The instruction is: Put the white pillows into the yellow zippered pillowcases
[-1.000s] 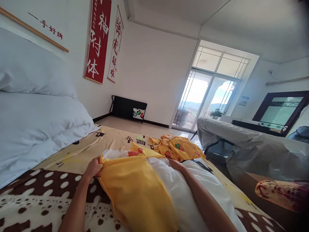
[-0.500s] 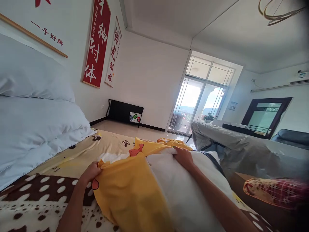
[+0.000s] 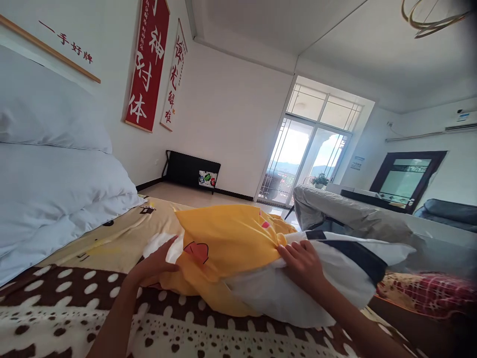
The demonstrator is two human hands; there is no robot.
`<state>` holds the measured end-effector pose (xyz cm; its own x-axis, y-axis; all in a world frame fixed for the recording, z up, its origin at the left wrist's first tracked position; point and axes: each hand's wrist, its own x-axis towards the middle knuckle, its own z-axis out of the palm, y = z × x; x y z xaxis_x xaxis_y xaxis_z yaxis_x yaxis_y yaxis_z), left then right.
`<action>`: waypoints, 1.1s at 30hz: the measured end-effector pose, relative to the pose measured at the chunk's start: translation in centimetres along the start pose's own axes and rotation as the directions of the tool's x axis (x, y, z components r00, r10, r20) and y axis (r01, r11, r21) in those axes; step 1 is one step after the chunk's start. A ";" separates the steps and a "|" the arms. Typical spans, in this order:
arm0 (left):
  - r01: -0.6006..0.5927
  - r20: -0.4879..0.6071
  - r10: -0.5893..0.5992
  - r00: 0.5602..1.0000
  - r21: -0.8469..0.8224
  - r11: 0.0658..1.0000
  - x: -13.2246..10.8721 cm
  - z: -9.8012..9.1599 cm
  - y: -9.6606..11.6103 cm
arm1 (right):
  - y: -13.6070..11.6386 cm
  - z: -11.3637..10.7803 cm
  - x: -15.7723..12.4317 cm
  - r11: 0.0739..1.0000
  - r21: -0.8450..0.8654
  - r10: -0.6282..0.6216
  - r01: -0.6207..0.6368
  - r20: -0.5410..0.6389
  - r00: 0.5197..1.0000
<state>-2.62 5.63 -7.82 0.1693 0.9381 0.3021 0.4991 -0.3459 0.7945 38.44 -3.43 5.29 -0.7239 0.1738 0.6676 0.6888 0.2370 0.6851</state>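
A yellow pillowcase (image 3: 227,236) with orange-red printed shapes lies across the bed, partly drawn over a white pillow (image 3: 272,293). Toward its right end the pillow shows a dark navy band. My right hand (image 3: 303,263) is closed on the pillowcase's edge, knuckles up, where yellow cloth meets the pillow. At the other end, my left hand (image 3: 158,263) rests against the yellow cloth with thumb and fingers apart. A white cloth patch (image 3: 158,242) shows just behind the left fingers; what it belongs to is unclear.
The bed has a brown and cream patterned blanket (image 3: 85,283). White pillows (image 3: 63,179) are stacked at left. Right of the bed stand a plastic-covered piece of furniture (image 3: 346,209) and a red patterned cloth (image 3: 428,293). A black folded frame (image 3: 192,169) leans by the far wall.
The yellow cloth has been turned over and now covers more of the pillow. The pillow's banded end has swung up to the right. My left hand has loosened its grip on the cloth.
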 end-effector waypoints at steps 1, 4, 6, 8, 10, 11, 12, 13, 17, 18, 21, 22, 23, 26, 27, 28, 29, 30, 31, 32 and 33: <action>-0.049 -0.040 0.045 0.998 -0.098 0.994 0.0 -0.1 1.1 | -1.0 -0.1 -0.8 0.999 0.039 -0.021 0.021 -0.004 1.000; -0.195 -0.211 0.087 0.974 -0.569 0.799 0.4 0.7 4.5 | -2.7 -0.5 -2.8 0.988 0.137 -0.067 0.070 -0.026 0.997; -0.226 -0.220 0.082 0.972 -0.785 0.577 0.4 1.8 6.0 | -3.0 -0.8 -3.5 0.983 0.170 -0.072 0.075 -0.025 0.997; -0.171 -0.121 0.135 0.984 -0.868 0.467 0.1 2.7 6.5 | -2.9 -1.2 -3.8 0.981 0.181 -0.064 0.064 -0.008 0.998; -0.087 0.002 0.188 0.982 -0.880 0.466 -0.4 3.1 6.4 | -2.7 -1.7 -4.0 0.979 0.193 -0.068 0.061 0.031 0.997; -0.060 0.046 0.204 0.978 -0.872 0.485 -0.7 3.1 6.3 | -2.5 -1.8 -4.1 0.978 0.199 -0.078 0.065 0.057 0.995; -0.047 0.072 0.209 0.975 -0.855 0.517 -1.0 2.9 6.2 | -2.4 -2.0 -4.2 0.976 0.207 -0.091 0.072 0.085 0.992; -0.044 0.086 0.205 0.975 -0.828 0.559 -1.2 2.6 6.3 | -2.4 -2.0 -4.2 0.973 0.217 -0.101 0.073 0.120 0.988; -0.043 0.074 0.107 0.991 -0.593 0.804 -1.4 2.1 7.7 | -1.9 -2.0 -3.9 0.975 0.212 -0.026 -0.061 0.382 0.924; -0.051 0.047 0.088 0.995 -0.521 0.852 -1.3 2.4 8.2 | -1.6 -1.9 -3.6 0.978 0.179 0.017 -0.111 0.456 0.890; -0.142 -0.080 0.120 0.989 -0.377 0.915 -1.0 3.7 9.4 | -0.7 -1.3 -2.0 0.981 0.014 0.149 -0.191 0.573 0.806; -0.179 -0.123 0.144 0.982 -0.352 0.919 -0.9 4.2 9.6 | -0.4 -1.0 -1.5 0.979 -0.041 0.185 -0.199 0.581 0.793; -0.208 -0.156 0.164 0.974 -0.333 0.920 -0.8 4.7 9.8 | -0.1 -0.6 -1.0 0.975 -0.090 0.218 -0.204 0.578 0.786; -0.237 -0.227 0.173 0.958 -0.296 0.925 -0.7 5.8 10.1 | 0.3 0.7 -0.2 0.960 -0.165 0.278 -0.224 0.557 0.782; -0.230 -0.245 0.162 0.956 -0.283 0.931 -0.6 6.0 10.2 | 0.2 0.9 -0.1 0.956 -0.168 0.293 -0.240 0.560 0.775; -0.216 -0.262 0.145 0.954 -0.268 0.939 -0.6 6.1 10.2 | 0.1 1.0 -0.1 0.951 -0.165 0.309 -0.263 0.566 0.764; -0.197 -0.279 0.124 0.952 -0.255 0.947 -0.5 6.3 10.2 | -0.1 0.9 -0.1 0.945 -0.152 0.323 -0.289 0.571 0.755; -0.177 -0.292 0.103 0.951 -0.239 0.955 -0.4 6.4 10.2 | -0.5 0.5 0.1 0.941 -0.129 0.329 -0.313 0.572 0.751; -0.160 -0.302 0.088 0.949 -0.222 0.962 -0.4 6.6 10.3 | -0.9 0.0 0.4 0.939 -0.092 0.324 -0.332 0.566 0.759; -0.150 -0.306 0.081 0.949 -0.209 0.966 -0.4 6.7 10.3 | -1.4 -0.8 0.9 0.938 -0.039 0.308 -0.344 0.549 0.777; -0.153 -0.308 0.089 0.947 -0.192 0.969 -0.5 6.8 10.5 | -2.0 -1.6 1.6 0.936 0.029 0.286 -0.352 0.523 0.803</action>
<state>8.32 1.66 -3.26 -0.0568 0.8531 0.5186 0.2947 -0.4820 0.8251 35.99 -5.11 5.47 -0.4052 0.7069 0.5797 0.8980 0.1887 0.3975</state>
